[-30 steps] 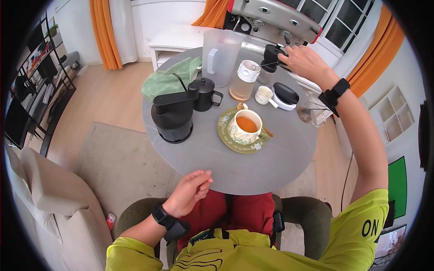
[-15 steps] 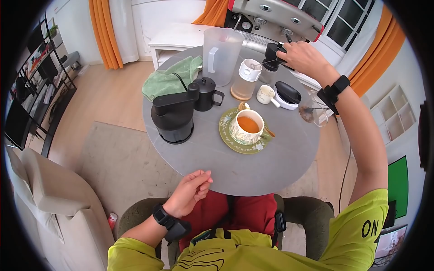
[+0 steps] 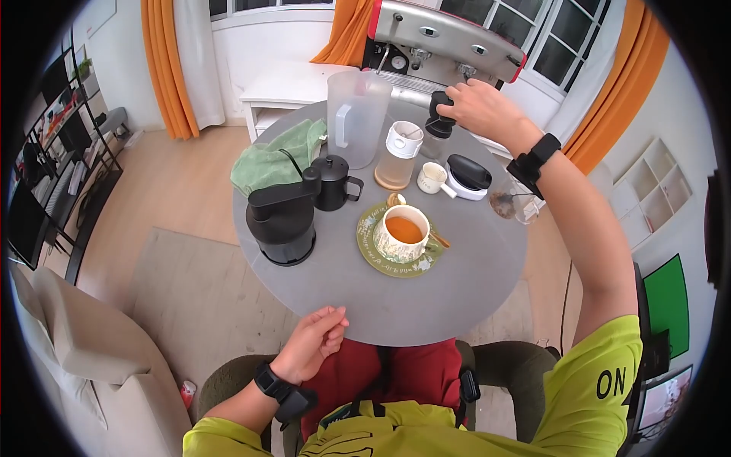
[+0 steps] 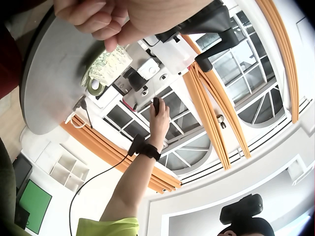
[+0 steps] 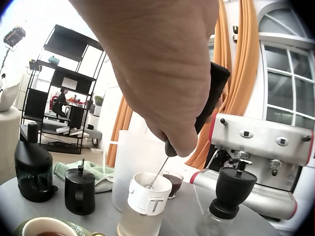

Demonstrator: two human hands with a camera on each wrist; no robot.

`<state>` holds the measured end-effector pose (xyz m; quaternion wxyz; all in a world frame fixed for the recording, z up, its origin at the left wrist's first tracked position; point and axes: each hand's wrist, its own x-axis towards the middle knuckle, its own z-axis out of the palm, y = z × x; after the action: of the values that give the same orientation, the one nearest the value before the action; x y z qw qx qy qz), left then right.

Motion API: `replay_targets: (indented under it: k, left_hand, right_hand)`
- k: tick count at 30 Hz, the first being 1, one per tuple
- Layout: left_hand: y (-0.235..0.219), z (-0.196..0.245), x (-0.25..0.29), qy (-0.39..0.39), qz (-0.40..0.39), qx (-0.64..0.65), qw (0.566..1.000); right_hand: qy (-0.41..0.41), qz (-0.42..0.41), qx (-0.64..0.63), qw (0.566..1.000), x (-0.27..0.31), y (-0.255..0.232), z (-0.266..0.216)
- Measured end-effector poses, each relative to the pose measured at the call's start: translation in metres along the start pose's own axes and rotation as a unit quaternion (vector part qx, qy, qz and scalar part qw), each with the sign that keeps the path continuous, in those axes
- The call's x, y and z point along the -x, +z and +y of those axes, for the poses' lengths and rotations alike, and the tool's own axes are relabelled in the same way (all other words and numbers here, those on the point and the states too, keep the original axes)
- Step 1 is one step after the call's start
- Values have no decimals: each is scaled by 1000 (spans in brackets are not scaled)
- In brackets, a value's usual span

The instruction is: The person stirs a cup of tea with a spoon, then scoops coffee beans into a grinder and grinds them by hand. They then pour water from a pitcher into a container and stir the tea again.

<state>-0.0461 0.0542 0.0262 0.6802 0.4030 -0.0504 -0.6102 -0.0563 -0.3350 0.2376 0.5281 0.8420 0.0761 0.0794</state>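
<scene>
My right hand (image 3: pixel 487 114) is raised over the back of the table and grips a black handheld milk frother (image 5: pixel 216 91). Its thin wire reaches down into a white-collared glass vessel (image 5: pixel 147 199), with the whisk end inside the collar. A black-topped coffee grinder (image 5: pixel 235 194) stands just beyond, overlapped by the hand in the head view. My left hand (image 3: pixel 312 343) rests at the table's near edge, fingers loosely curled and holding nothing. In front of it, a patterned cup (image 3: pixel 400 247) of orange-brown liquid sits on a green saucer (image 3: pixel 366 245) with a spoon.
At the left of the grey table (image 3: pixel 457 297) stand a black lidded appliance (image 3: pixel 280 228), a black pot (image 3: pixel 332 186), a green cloth (image 3: pixel 278 156) and a clear pitcher (image 3: pixel 356 126). A small cup (image 3: pixel 432 177) and a black-and-white device (image 3: pixel 467 177) lie right. An espresso machine (image 3: pixel 445 42) stands behind.
The head view has tilted up slightly, so the table sits lower in it. My right hand keeps the frother at the white-collared vessel, and my left hand stays at the table edge.
</scene>
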Motion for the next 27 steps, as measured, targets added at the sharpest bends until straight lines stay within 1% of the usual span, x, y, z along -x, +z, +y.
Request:
replay_targets:
  k: [3, 7, 9, 10, 12, 16, 18, 21, 25, 27]
  left_hand:
    - [-1, -1, -1, -2, -2, 4, 1000]
    - [3, 1, 2, -1, 15, 3, 1000]
    - [2, 1, 1, -1, 6, 6, 1000]
    - [0, 0, 2, 0, 6, 5, 1000]
    - [-1, 0, 1, 1, -5, 7, 1000]
    - [-2, 0, 2, 1, -1, 10, 1000]
    - [-2, 0, 2, 3, -6, 11, 1000]
    - [-4, 0, 1, 5, -9, 9, 1000]
    - [-3, 1, 0, 3, -5, 8, 1000]
    - [-3, 1, 0, 4, 2, 6, 1000]
  right_hand:
    - [5, 6, -2, 1000, -8, -2, 1]
    - [4, -1, 6, 1000, -20, -17, 3]
    - [24, 3, 47, 999, -25, -18, 3]
    - [24, 4, 47, 999, -27, -19, 3]
    - [38, 32, 35, 998, -32, -16, 4]
    - [42, 52, 22, 998, -37, -15, 5]
    - [48, 38, 39, 997, -37, -15, 6]
    - [51, 22, 29, 998, -37, -14, 7]
    - [52, 37, -9, 998, -41, -11, 6]
    - [55, 32, 26, 998, -45, -7, 6]
